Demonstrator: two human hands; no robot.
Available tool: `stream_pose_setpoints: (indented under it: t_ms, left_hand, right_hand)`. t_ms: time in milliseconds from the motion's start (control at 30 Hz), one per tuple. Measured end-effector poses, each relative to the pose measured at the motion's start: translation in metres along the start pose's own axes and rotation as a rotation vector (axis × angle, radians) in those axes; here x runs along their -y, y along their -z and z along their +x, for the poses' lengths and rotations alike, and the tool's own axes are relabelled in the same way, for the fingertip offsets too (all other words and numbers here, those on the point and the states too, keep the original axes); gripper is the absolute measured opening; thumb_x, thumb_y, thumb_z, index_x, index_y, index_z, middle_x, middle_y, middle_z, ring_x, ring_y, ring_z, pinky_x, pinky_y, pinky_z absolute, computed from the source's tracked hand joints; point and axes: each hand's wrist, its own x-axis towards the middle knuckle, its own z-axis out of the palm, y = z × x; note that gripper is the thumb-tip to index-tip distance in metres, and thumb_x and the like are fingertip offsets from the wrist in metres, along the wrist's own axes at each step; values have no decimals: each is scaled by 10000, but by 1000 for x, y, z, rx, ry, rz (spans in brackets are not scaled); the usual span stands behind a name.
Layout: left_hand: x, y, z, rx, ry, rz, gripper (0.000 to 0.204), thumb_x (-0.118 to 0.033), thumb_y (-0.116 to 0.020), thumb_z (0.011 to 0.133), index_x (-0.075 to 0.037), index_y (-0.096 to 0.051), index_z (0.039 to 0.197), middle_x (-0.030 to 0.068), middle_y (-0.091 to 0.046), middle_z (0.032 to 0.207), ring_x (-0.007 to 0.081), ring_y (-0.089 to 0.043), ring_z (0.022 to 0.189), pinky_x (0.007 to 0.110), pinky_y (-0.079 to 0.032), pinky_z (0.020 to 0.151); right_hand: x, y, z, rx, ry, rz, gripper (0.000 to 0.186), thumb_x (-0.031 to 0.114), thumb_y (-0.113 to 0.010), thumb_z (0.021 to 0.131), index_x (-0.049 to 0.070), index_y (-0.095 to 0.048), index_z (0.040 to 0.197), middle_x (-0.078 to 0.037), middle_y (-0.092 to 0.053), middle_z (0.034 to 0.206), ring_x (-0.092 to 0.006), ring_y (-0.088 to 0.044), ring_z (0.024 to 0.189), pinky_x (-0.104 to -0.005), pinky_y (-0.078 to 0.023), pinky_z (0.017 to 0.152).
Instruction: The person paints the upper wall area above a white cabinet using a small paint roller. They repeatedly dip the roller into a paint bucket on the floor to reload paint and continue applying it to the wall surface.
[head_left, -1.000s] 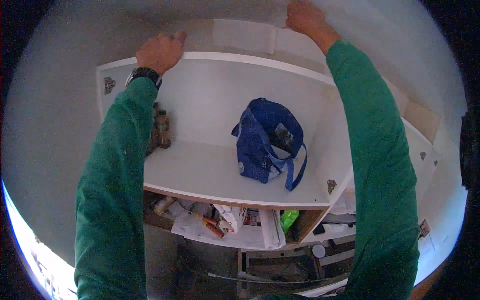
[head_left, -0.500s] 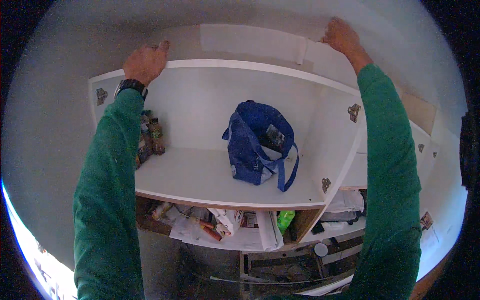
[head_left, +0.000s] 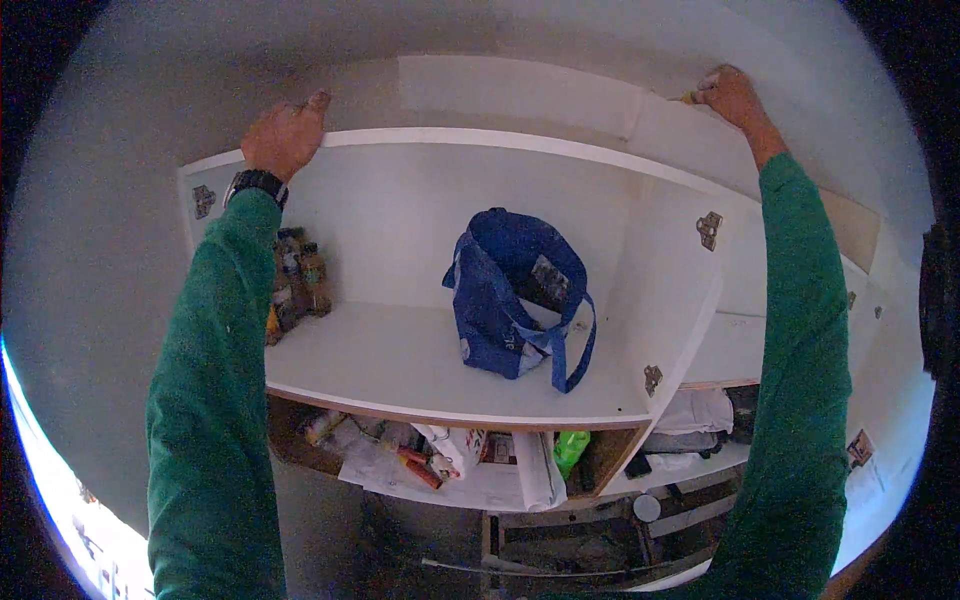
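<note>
My left hand (head_left: 284, 137), with a black watch on its wrist, is closed at the top edge of the white cabinet (head_left: 470, 136), thumb pointing up; most of its fingers are hidden. Higher up on the right, my right hand (head_left: 733, 97) pinches a small yellow-tipped tool (head_left: 689, 98), mostly covered by the fingers. It is close to the upper edge of a pale strip (head_left: 520, 92) that runs along the wall above the cabinet. A short vertical flap or seam (head_left: 634, 115) shows on that strip.
A blue cloth bag (head_left: 500, 300) stands open on the doorless cabinet's shelf. Several bottles (head_left: 313, 280) are at its left end. Bare metal hinges (head_left: 709, 231) stick out from the side panels. Below are papers, a paper roll (head_left: 538, 470), and a green item (head_left: 571, 452).
My right hand has moved right along the strip, and the yellow tip now shows. My left hand stays at the cabinet's top edge. The view has shifted slightly.
</note>
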Motion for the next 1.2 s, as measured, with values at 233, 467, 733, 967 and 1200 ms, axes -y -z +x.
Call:
stream_pose_setpoints:
  t_ms: [233,467,733,967,1200]
  left_hand:
    - [14,-9,9,-17,-49,-36,689,-586,-304,918,-30,-647,1137,245,-590,1196,443,-548,1114,517,-401,980]
    - [-1,8,-6,38,-28,-45,685,-577,-315,913,-15,-658,1105,245,-593,1192,432,-560,1099,507,-415,969]
    - [1,6,-6,-2,-114,-54,673,-577,-314,911,-31,-663,1094,245,-615,1142,432,-576,1071,506,-446,934]
    - [2,2,-1,-44,-102,-120,715,-608,-344,893,9,-678,1030,272,-636,1072,435,-613,1000,506,-476,890]
    - [11,-15,11,-47,-101,-99,722,-612,-343,897,9,-690,1019,275,-644,1048,435,-611,1010,504,-475,899]
  right_hand:
    - [56,-15,41,-200,207,122,297,367,-659,788,108,-741,908,-143,-667,941,-350,-575,954,-455,-451,872]
    - [166,0,81,-231,124,138,297,378,-648,803,118,-738,915,-126,-673,957,-341,-575,974,-456,-450,886]
    - [263,14,137,-229,108,302,299,374,-664,791,102,-739,890,-149,-678,914,-361,-610,926,-464,-467,867]
    - [335,55,143,-60,75,343,455,350,-593,903,-27,-600,1156,-250,-554,1230,-395,-525,1122,-471,-410,965]
    - [311,29,148,-157,-95,449,412,288,-573,917,-46,-587,1159,-261,-532,1253,-403,-507,1138,-479,-391,979]
